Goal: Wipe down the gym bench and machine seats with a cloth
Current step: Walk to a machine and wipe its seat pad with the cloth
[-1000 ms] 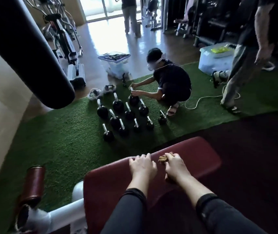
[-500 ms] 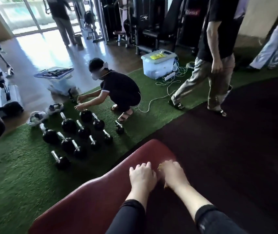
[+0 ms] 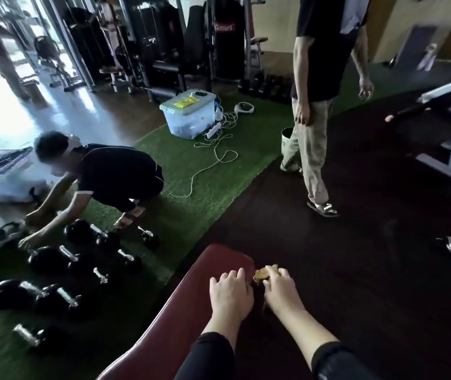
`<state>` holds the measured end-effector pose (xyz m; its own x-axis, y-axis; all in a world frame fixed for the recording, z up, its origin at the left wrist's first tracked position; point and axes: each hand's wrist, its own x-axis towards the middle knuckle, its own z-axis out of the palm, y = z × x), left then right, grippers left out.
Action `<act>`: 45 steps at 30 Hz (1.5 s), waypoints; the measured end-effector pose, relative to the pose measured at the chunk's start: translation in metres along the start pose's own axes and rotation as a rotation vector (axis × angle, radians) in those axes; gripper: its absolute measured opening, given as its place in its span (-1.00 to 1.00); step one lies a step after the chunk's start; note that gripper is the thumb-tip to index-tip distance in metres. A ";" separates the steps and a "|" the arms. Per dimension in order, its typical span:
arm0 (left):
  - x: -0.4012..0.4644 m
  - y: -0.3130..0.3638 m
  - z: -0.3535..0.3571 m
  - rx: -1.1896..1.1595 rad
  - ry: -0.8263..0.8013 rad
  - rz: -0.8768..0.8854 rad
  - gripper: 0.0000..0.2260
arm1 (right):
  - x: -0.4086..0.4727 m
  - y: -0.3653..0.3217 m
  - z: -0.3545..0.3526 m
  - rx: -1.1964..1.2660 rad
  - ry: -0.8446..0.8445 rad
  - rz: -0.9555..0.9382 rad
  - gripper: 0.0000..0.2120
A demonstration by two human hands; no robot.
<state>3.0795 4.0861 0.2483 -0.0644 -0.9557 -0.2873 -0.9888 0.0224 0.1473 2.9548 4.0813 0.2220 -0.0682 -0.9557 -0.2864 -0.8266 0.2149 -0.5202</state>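
A dark red padded bench (image 3: 180,311) runs from the bottom left up to the middle of the view. My left hand (image 3: 231,294) lies flat on the pad near its far end, fingers spread. Beside it, my right hand (image 3: 280,287) holds a small yellow-brown cloth (image 3: 261,275) bunched under its fingers at the bench's right edge. Most of the cloth is hidden by the hand.
Several black dumbbells (image 3: 54,264) lie on green turf (image 3: 213,171) to the left, where a person (image 3: 109,174) crouches. Another person (image 3: 317,105) walks on the dark floor ahead. A clear plastic box (image 3: 188,113) with white cable, weight machines (image 3: 164,45) and a second bench (image 3: 449,116) stand beyond.
My view has swung to the right, so the dumbbells and crouching person slid left. Both hands stay on the bench's far end with the cloth. The standing person has stepped further right.
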 end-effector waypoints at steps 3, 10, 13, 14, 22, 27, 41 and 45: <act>0.024 -0.009 -0.010 0.035 -0.006 0.077 -0.60 | 0.015 -0.008 0.002 0.060 0.052 0.066 -0.61; 0.073 -0.013 -0.022 0.078 -0.029 0.195 -0.61 | 0.042 -0.019 -0.002 0.113 0.167 0.160 -0.59; 0.090 -0.004 -0.022 0.082 -0.046 0.235 -0.65 | 0.052 -0.012 -0.007 0.136 0.203 0.212 -0.59; 0.095 0.000 -0.021 0.084 -0.049 0.249 -0.66 | 0.056 -0.009 -0.009 0.136 0.211 0.228 -0.59; 0.165 0.061 -0.027 0.097 -0.103 0.333 -0.62 | 0.119 0.035 -0.041 0.120 0.246 0.304 -0.63; 0.233 0.125 -0.034 0.082 -0.131 0.338 -0.62 | 0.187 0.078 -0.087 0.096 0.243 0.322 -0.62; 0.427 0.280 -0.074 0.116 -0.158 0.375 -0.62 | 0.379 0.168 -0.225 0.124 0.294 0.364 -0.69; 0.512 0.322 -0.083 0.149 -0.173 0.415 -0.62 | 0.456 0.190 -0.260 0.151 0.314 0.408 -0.65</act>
<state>2.7389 3.5798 0.2276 -0.4670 -0.7946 -0.3881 -0.8826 0.4458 0.1493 2.6213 3.6340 0.2015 -0.5499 -0.7978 -0.2473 -0.6098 0.5858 -0.5338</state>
